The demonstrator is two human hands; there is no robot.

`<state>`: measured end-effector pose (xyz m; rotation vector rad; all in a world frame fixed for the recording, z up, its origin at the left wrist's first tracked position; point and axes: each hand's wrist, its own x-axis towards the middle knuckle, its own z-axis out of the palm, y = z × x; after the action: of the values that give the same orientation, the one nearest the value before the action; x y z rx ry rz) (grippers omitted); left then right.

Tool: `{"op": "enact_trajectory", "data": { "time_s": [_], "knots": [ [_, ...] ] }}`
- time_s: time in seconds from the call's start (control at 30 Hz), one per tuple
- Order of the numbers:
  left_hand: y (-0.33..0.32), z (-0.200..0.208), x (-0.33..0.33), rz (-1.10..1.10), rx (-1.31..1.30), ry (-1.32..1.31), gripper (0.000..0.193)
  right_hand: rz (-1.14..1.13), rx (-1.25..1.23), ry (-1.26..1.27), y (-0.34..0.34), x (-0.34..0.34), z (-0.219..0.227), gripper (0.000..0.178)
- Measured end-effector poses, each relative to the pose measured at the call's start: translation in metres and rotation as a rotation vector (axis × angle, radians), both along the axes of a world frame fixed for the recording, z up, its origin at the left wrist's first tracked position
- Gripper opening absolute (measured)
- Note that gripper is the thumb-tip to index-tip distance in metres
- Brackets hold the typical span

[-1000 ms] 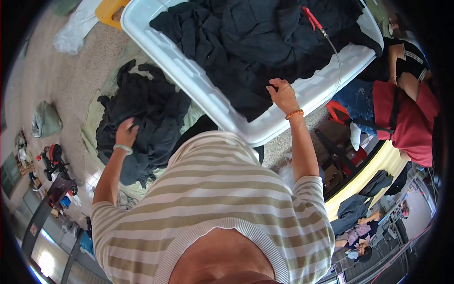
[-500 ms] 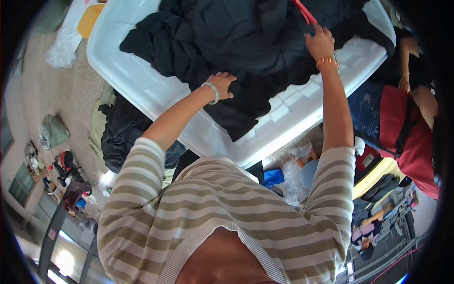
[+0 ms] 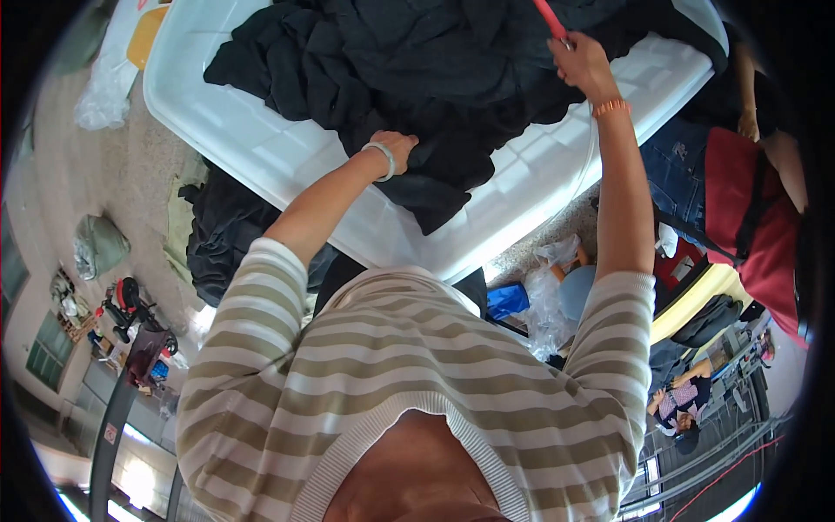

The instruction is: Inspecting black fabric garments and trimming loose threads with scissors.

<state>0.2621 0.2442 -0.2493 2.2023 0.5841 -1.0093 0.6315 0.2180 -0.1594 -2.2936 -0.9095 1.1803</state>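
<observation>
A big heap of black cloth point(image 3: 409, 70) lies in a large white plastic tub point(image 3: 261, 130), one corner of it pointing toward me. My left hand point(image 3: 396, 150) is on the near part of the heap, its fingers curled and closed on the black cloth. At the upper right, my right hand point(image 3: 584, 66) is closed around a slim red tool point(image 3: 550, 17) with a small metal bit by the fingers. The tool's far end runs out of the picture, so its kind is unclear. A thin pale cord point(image 3: 588, 152) hangs below the right wrist.
More black cloth point(image 3: 228, 230) is piled left of the tub. Right of it stands a person in jeans and a red garment point(image 3: 735, 187). Clear plastic bags point(image 3: 546, 317) and a blue bag point(image 3: 507, 300) lie near my right elbow. Another person point(image 3: 683, 404) is farther off.
My left hand has gone from spread fingers on the cloth to curled ones, shifting slightly left. The right hand with the red tool has turned and moved a little up.
</observation>
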Motion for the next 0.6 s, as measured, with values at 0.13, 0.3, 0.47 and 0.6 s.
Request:
{"op": "enact_trajectory", "data": {
  "time_s": [0.13, 0.3, 0.47, 0.6],
  "knots": [
    [0.004, 0.058, -0.04, 0.158, -0.078, -0.332, 0.039, -0.199, 0.189, 0.192, -0.08, -0.072, 0.072, 0.038],
    [0.014, 0.177, -0.088, 0.416, -0.307, -0.506, 0.026, -0.348, 0.012, 0.302, -0.165, -0.169, 0.121, 0.043],
    [-0.044, 0.271, -0.14, 0.268, -0.69, -0.747, 0.025, -0.567, 0.176, 0.599, -0.196, -0.266, 0.121, 0.044],
    [-0.077, 0.268, -0.154, 0.173, -0.562, -0.716, 0.028, -0.317, 0.152, 0.848, -0.203, -0.304, 0.116, 0.048]
  ]
}}
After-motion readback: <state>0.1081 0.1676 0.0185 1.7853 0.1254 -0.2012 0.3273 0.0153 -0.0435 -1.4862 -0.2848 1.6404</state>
